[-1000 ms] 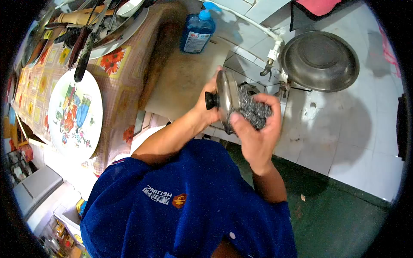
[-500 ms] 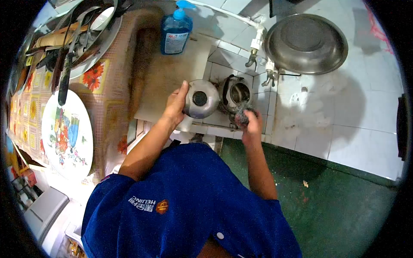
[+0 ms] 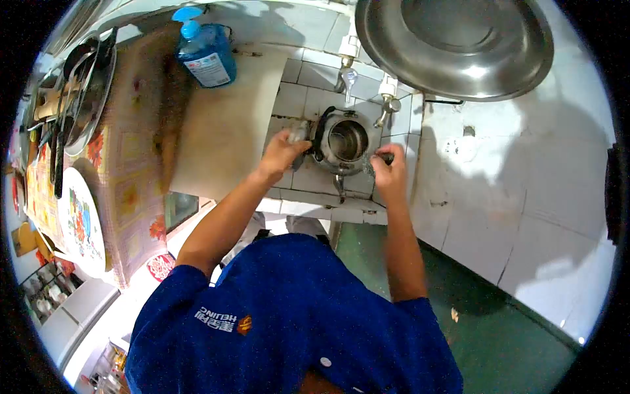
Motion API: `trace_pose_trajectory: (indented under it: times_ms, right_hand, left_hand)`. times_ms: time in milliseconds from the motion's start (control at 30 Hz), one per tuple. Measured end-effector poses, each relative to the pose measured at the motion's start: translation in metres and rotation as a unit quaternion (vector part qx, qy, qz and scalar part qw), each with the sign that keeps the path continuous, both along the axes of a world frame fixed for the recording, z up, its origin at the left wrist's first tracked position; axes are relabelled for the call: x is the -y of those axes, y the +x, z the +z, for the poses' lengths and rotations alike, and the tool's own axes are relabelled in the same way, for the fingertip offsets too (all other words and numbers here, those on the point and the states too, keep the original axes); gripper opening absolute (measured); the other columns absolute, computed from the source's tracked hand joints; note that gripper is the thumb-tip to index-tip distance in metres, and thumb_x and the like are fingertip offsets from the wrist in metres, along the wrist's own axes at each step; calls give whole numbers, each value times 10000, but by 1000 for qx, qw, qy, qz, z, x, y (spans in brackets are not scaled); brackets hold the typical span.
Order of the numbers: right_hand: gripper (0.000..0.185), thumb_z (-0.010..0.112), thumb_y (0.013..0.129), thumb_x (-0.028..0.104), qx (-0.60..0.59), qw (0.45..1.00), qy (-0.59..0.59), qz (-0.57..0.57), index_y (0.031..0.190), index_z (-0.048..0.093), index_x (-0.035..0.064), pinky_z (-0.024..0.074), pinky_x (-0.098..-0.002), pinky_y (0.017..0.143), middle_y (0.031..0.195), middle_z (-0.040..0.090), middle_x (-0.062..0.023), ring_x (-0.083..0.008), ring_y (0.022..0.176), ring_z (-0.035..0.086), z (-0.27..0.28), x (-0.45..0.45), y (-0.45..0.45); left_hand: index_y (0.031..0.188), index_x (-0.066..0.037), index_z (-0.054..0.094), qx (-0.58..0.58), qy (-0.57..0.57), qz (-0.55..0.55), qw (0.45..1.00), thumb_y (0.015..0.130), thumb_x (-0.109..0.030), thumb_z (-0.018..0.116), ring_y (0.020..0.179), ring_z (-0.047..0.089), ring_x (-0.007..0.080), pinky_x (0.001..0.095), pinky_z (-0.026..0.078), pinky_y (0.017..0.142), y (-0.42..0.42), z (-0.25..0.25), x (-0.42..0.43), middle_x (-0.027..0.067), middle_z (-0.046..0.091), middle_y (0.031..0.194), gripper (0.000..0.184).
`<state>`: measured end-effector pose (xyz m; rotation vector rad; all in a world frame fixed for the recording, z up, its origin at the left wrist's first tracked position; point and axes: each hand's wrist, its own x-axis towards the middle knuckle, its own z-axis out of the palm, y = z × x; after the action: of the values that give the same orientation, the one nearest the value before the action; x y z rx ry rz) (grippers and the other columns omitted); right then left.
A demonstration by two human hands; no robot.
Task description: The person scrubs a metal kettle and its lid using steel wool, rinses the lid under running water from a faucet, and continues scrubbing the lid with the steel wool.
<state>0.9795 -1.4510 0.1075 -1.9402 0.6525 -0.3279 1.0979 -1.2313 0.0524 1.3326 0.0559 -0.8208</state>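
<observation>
An open metal kettle (image 3: 347,141) stands in the tiled sink (image 3: 295,98), its spout toward me and its black handle folded to the left. To its left, my left hand (image 3: 283,154) grips the metal lid (image 3: 300,136), which is tilted on edge and partly covered by the fingers. Just right of the kettle, my right hand (image 3: 390,168) is closed on a dark steel wool scrubber (image 3: 371,164), mostly hidden by the fingers. Two taps (image 3: 346,75) project from the wall above the kettle.
A large metal basin (image 3: 459,46) lies upside down at the upper right. A blue soap bottle (image 3: 209,62) stands on the board (image 3: 226,125) left of the sink. The table (image 3: 131,190) at far left holds a patterned plate (image 3: 81,220) and utensils in a pan (image 3: 85,105).
My hands have parted, the right one taking the scrubber off the lid. The lid has turned and moved left, down beside the kettle. The view has shifted closer to the sink.
</observation>
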Motion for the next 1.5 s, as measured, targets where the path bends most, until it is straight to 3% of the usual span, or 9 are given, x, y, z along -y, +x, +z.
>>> trace_pose_trajectory:
  times_ms: [200, 333, 733, 800, 1033, 1067, 1133, 1300, 1500]
  right_hand:
    - [355, 592, 879, 393, -67, 957, -261, 104, 921, 565, 41, 481, -466, 594, 754, 640, -180, -388, 680, 625, 51, 16, 42]
    - [226, 502, 921, 264, -106, 909, -377, 143, 852, 528, 51, 486, -486, 585, 761, 640, -168, -378, 644, 625, 48, 25, 53]
    - [116, 525, 896, 154, -5, 912, -335, 238, 859, 553, 48, 466, -434, 519, 716, 612, -163, -341, 591, 605, 46, 68, 53]
    - [120, 522, 897, 155, 7, 911, -338, 238, 863, 557, 45, 463, -436, 519, 714, 611, -160, -341, 592, 603, 44, 70, 53]
    - [229, 556, 905, 242, -69, 957, -220, 174, 883, 602, 19, 484, -414, 620, 788, 640, -160, -344, 705, 624, 46, 61, 44]
    - [229, 556, 905, 242, -64, 957, -217, 182, 883, 602, 19, 484, -414, 620, 788, 640, -160, -344, 705, 624, 43, 58, 38]
    - [292, 582, 901, 295, -141, 981, -83, 103, 935, 622, 7, 481, -363, 711, 856, 655, -150, -289, 771, 629, 28, 52, 22]
    - [281, 603, 893, 278, -192, 980, 53, 25, 970, 626, 9, 468, -333, 760, 885, 647, -119, -244, 814, 608, -7, 15, 0]
    - [267, 703, 824, 255, 23, 994, -46, 101, 936, 625, 26, 472, -356, 758, 885, 651, -114, -264, 823, 611, -16, -30, 59]
  left_hand:
    - [1100, 0, 595, 201, 90, -116, 969, 819, -123, 677, 842, 588, 132, 295, 491, 728, 10, -59, 114, 70, 650, 967, 317]
    - [1105, -12, 593, 259, -2, -131, 957, 845, -92, 621, 911, 559, 132, 317, 465, 812, 14, -95, 162, 67, 640, 990, 273]
    - [912, -27, 614, 312, 58, -161, 935, 762, -305, 702, 749, 573, 181, 366, 479, 717, 21, -90, 197, 98, 645, 820, 328]
    - [969, -62, 632, 324, 69, -191, 924, 777, -411, 669, 895, 602, 394, 431, 472, 777, 21, -100, 200, 219, 641, 938, 400]
    - [994, -88, 633, 451, 186, -339, 804, 793, -434, 631, 901, 610, 366, 432, 485, 775, 35, -35, 194, 208, 638, 929, 400]
    - [1070, -124, 611, 392, 199, -308, 844, 809, -378, 615, 925, 611, 361, 419, 496, 786, 29, -31, 194, 192, 635, 976, 364]
    - [991, -99, 618, 599, 150, -244, 747, 783, -251, 618, 760, 643, 361, 459, 519, 643, 21, -60, 189, 180, 646, 816, 257]
    - [1094, -142, 612, 682, 249, -339, 599, 807, -262, 577, 954, 629, 290, 482, 491, 792, 14, -89, 174, 111, 629, 1039, 313]
    - [1110, -129, 608, 597, 214, -370, 679, 842, -262, 528, 1103, 533, 266, 484, 383, 921, 20, -113, 151, 83, 599, 1110, 310]
